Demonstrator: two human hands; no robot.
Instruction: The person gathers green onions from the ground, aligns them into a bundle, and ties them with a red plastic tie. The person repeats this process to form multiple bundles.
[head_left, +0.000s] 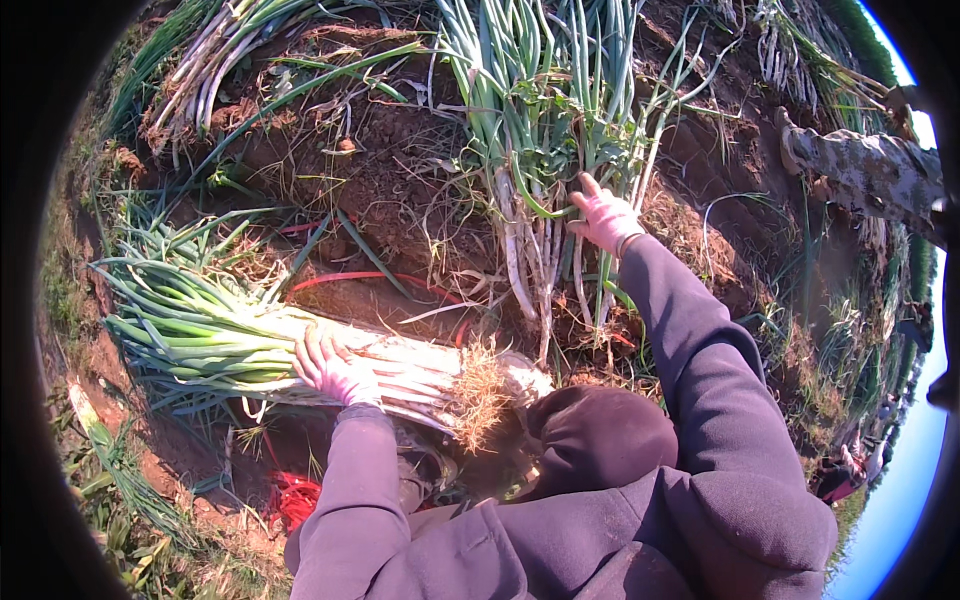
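A thick bundle of green onions (420, 367) lies sideways before me, its leaves to the left and its pale roots to the right by my knee. My left hand (337, 367) rests on top of the stalks, fingers slightly apart. Farther out, my right hand (604, 214) touches a second bunch of green onions (517, 187), at the lower right of its leaves, with spread fingers. That bunch's white ends point toward me, and broad weed leaves (555, 124) are mixed into it. Red plastic twine (337, 277) runs along the soil and partly disappears beneath the near bundle.
More onions (217, 67) lie on the soil at upper left. A red twine tangle (292, 499) is beside my left forearm. At right, another person's camouflage sleeve (862, 161) reaches in near more onions (787, 60). Loose leaves and clods (375, 150) cover the uneven ground.
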